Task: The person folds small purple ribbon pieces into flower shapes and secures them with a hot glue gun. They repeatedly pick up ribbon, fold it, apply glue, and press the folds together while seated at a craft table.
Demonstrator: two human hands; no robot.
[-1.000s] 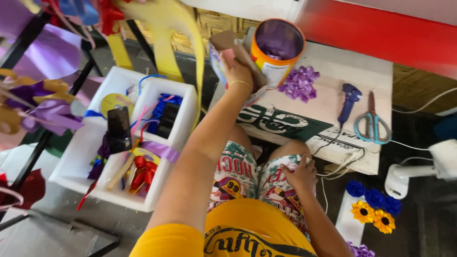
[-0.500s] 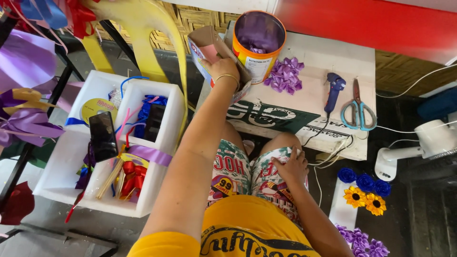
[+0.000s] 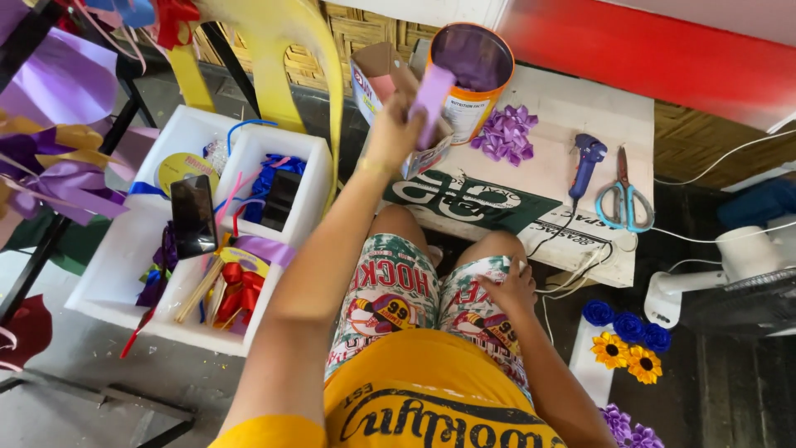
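My left hand (image 3: 396,129) is raised over the table's near left corner, shut on a pale purple strip of paper or ribbon (image 3: 433,93) pulled up from a small cardboard box (image 3: 377,73). Just right of it stands an orange can (image 3: 473,76) lined with purple inside. My right hand (image 3: 507,286) rests on my right knee with curled fingers, holding nothing I can see. A pile of purple ribbon bows (image 3: 506,133) lies on the table beside the can.
A low white table (image 3: 580,108) carries a blue glue gun (image 3: 587,162), blue-handled scissors (image 3: 626,199) and a green printed sheet (image 3: 468,203). White bins (image 3: 137,265) at left hold ribbons and two phones. Paper flowers (image 3: 628,336) and a white fan (image 3: 730,274) sit at right.
My left hand has risen from the box with the purple strip. The view has shifted slightly; my right hand stays on my knee.
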